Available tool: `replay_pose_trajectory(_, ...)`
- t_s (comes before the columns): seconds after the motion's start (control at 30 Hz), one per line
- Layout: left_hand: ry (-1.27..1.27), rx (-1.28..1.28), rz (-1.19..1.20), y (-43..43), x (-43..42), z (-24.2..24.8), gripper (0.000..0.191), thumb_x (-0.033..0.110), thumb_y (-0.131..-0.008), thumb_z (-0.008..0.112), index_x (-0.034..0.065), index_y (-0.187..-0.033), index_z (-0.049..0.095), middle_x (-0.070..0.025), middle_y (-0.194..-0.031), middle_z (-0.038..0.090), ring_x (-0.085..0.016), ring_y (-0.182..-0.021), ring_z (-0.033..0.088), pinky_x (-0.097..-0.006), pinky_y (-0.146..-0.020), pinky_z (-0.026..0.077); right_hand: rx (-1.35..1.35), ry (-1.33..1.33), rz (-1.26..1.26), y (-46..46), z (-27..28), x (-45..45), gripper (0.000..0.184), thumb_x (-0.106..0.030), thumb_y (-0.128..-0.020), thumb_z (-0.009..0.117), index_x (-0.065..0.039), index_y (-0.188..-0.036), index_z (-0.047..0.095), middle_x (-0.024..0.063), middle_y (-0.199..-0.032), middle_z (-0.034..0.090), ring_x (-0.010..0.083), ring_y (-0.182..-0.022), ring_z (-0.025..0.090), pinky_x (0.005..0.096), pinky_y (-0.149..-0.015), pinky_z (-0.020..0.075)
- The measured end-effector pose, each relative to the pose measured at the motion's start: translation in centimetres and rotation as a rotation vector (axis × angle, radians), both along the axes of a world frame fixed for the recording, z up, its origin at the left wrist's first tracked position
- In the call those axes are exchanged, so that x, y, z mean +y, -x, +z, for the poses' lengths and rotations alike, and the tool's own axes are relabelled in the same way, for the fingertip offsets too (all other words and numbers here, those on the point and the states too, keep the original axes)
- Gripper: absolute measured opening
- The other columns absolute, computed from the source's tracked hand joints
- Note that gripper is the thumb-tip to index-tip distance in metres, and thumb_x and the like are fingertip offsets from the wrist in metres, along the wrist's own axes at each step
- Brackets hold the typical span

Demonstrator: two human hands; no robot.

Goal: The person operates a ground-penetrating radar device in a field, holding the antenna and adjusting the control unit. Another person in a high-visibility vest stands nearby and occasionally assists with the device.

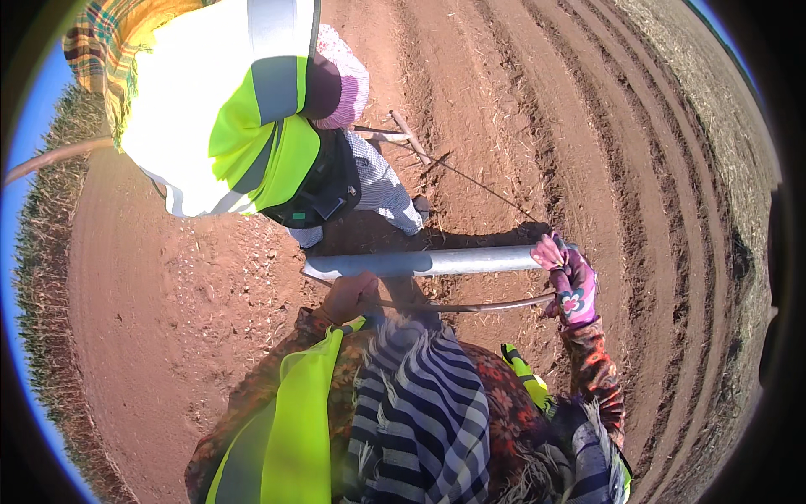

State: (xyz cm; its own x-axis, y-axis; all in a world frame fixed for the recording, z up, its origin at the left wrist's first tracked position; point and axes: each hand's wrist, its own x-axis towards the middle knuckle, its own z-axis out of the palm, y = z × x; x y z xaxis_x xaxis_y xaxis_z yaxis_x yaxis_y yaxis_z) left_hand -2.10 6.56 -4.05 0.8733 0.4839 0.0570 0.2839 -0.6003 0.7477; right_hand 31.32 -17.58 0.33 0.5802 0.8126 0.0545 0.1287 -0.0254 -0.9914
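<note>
A pale grey pipe (478,259) lies crosswise before me, above the soil. My right hand (572,280), in a pink flowered glove, is closed at the pipe's right end. A thin brown stick (466,308) runs below the pipe, and its right end meets the same hand. My left hand (352,296), bare, is closed near the pipe's left end, where the stick passes. Whether its fingers hold the pipe, the stick or both cannot be told, as the fingertips are hidden.
A person in a high-visibility vest (264,151) stands close at the upper left. A wooden-handled tool (409,137) is beside that person's legs. Furrows (604,145) run through the reddish soil on the right. Dry crop plants (50,264) line the left edge.
</note>
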Motion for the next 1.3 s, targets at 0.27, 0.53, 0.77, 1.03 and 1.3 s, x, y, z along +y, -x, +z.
replay_pose_trajectory(0.27,-0.119,-0.154,0.119,0.9,-2.0,-1.9,0.013,0.014,-0.09,0.05,0.0048,-0.082,0.052,-0.0139,-0.062,0.052,-0.034,-0.053,0.051,-0.0352,-0.049,0.041,-0.027,0.022,0.043,0.1,-0.9,-0.8,0.028,0.003,-0.083,0.044,0.008,-0.11,0.05,0.0154,-0.119,0.057,0.0197,-0.114,0.052,0.0282,-0.098,0.0355)
replay_pose_trajectory(0.53,-0.221,-0.143,0.229,0.8,-3.8,-2.4,0.014,0.021,-0.088,0.051,0.0077,-0.082,0.052,-0.0173,-0.067,0.055,-0.041,-0.063,0.055,-0.0438,-0.052,0.043,-0.14,0.019,0.161,-0.4,-1.2,-1.1,0.031,-0.003,-0.085,0.048,0.009,-0.113,0.05,0.0122,-0.118,0.059,0.0173,-0.112,0.053,0.025,-0.097,0.036)
replay_pose_trajectory(0.77,-0.22,-0.138,0.218,2.1,-6.0,-2.8,0.01,0.017,-0.081,0.054,0.0098,-0.08,0.047,-0.015,-0.064,0.054,-0.039,-0.062,0.055,-0.0442,-0.053,0.043,-0.102,-0.094,0.182,1.2,-2.3,-3.6,0.031,0.001,-0.083,0.054,0.01,-0.113,0.054,0.0106,-0.115,0.06,0.0147,-0.112,0.054,0.0243,-0.098,0.0358)
replay_pose_trajectory(1.03,-0.222,-0.194,0.231,2.5,-7.0,-2.2,0.01,0.007,-0.075,0.053,0.0051,-0.078,0.044,-0.0161,-0.061,0.047,-0.039,-0.059,0.051,-0.0401,-0.05,0.039,-0.187,-0.081,0.098,1.5,-2.9,-3.5,0.028,-0.005,-0.085,0.058,0.005,-0.111,0.057,0.012,-0.12,0.058,0.0154,-0.113,0.052,0.0252,-0.098,0.0351)
replay_pose_trajectory(1.3,-0.402,-0.201,0.263,2.4,-6.1,-5.0,0.011,0.017,-0.078,0.054,0.0107,-0.084,0.047,-0.0125,-0.059,0.055,-0.035,-0.057,0.058,-0.0444,-0.051,0.044,-0.182,0.063,0.041,3.0,-0.9,-2.9,0.032,-0.012,-0.086,0.059,0.001,-0.115,0.058,0.0083,-0.121,0.058,0.012,-0.108,0.054,0.0212,-0.089,0.04)
